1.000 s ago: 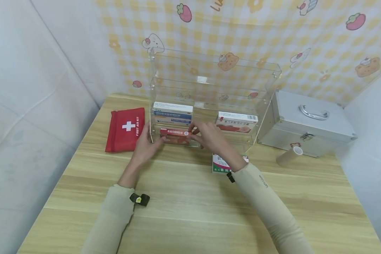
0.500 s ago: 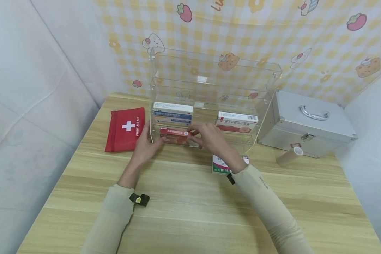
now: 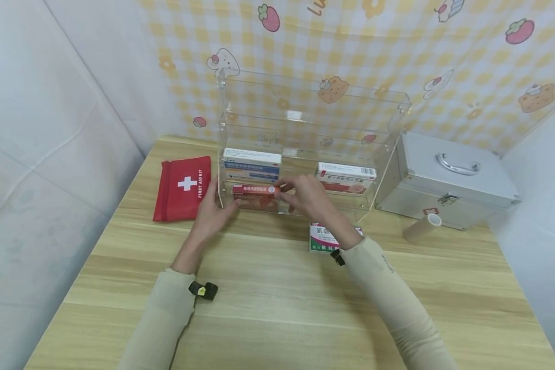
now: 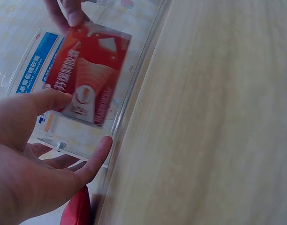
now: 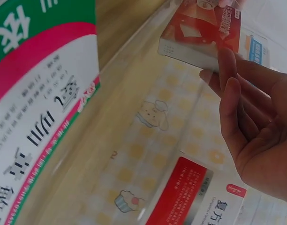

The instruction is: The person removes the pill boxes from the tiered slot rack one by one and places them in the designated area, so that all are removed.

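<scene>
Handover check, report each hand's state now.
Left hand: open, at the clear acrylic rack.
Right hand: closed, holding the red ibuprofen capsule box.

The red medicine box [image 3: 256,196] sits left of the centre of the head frame, in the lower left corner of the clear rack [image 3: 300,121], at its lowest tier. It stands on a long side, a narrow red side with white characters and a round white mark facing up. Its broad red face carries orange and white shapes; one short end is white. It looks closed. The rack is upright, transparent and tiered, filling the middle of the head frame.
</scene>
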Available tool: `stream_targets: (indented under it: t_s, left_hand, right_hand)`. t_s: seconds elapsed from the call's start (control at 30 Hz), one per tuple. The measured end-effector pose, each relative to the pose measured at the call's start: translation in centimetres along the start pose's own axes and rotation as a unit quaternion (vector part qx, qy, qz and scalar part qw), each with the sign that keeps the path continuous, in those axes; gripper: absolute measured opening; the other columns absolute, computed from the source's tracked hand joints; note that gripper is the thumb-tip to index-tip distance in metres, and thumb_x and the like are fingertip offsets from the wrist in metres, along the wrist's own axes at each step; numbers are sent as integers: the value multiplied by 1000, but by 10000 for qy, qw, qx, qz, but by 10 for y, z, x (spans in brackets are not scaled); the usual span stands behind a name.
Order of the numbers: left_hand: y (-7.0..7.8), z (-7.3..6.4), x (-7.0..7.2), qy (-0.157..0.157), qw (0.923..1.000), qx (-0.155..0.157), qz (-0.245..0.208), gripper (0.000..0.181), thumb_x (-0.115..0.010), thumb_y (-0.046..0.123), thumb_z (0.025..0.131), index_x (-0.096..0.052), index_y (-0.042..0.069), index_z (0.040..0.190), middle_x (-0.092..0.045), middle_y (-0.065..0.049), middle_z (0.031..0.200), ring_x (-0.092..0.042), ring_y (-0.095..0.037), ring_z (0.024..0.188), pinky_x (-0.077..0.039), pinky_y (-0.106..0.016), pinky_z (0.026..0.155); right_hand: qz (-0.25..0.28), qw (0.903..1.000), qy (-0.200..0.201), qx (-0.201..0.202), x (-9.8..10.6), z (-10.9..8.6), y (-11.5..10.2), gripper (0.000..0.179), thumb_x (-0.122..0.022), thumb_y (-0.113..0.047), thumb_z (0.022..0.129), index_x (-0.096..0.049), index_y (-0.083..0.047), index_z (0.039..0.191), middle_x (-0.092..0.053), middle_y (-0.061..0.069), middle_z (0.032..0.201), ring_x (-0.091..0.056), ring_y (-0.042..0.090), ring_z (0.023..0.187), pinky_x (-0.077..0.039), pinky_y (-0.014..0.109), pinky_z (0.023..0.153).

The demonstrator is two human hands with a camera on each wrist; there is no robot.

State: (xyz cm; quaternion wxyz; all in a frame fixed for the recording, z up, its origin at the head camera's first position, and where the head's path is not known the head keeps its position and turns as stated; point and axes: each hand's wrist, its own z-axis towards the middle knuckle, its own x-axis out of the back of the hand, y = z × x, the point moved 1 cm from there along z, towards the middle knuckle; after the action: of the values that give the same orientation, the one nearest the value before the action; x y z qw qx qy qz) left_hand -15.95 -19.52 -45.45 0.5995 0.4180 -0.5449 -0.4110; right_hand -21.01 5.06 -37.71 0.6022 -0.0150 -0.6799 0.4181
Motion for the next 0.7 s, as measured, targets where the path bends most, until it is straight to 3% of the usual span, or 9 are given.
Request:
stream_targets:
  t_s: [0.17, 0.27, 0.53, 0.7]
  left_hand:
    - [1, -1, 0, -31, 10000, -46, -15, 80, -71, 23, 90, -24, 29, 154, -42, -11, 148, -39, -34, 133, -32, -59, 104]
    - [1, -2, 1, -44, 10000, -8, 39, 80, -70, 23, 90, -24, 30, 155, -42, -11, 148, -38, -34, 134, -32, -60, 104]
    - [2, -2, 2, -101, 9999, 83, 91, 81, -70, 23, 90, -22, 31, 155, -44, -15, 142, -42, -36, 124, -39, -60, 96]
    - [1, -2, 1, -106, 9999, 56, 109, 81, -70, 25, 91, -21, 31, 155, -41, -14, 147, -37, -37, 132, -34, -63, 100]
  right_hand:
    - [-38, 9999, 160, 16, 11, -3, -9, 20, -71, -19, 91, -74, -13, 110, -74, 8, 100, -63, 7, 48, -26, 23, 38]
    - [-70, 9996, 242, 121, 18, -4, -15, 21, -71, -21, 92, -74, -14, 111, -74, 6, 100, -60, 3, 47, -25, 24, 38]
    - [-89, 9958, 650, 646, 38, -8, -31, 21, -71, -20, 92, -74, -13, 111, -74, 5, 101, -58, 0, 46, -33, 27, 38]
    - [-25, 9947, 737, 714, 44, -13, -37, 21, -70, -19, 92, -74, -12, 112, -73, 4, 104, -58, 0, 47, -39, 28, 39]
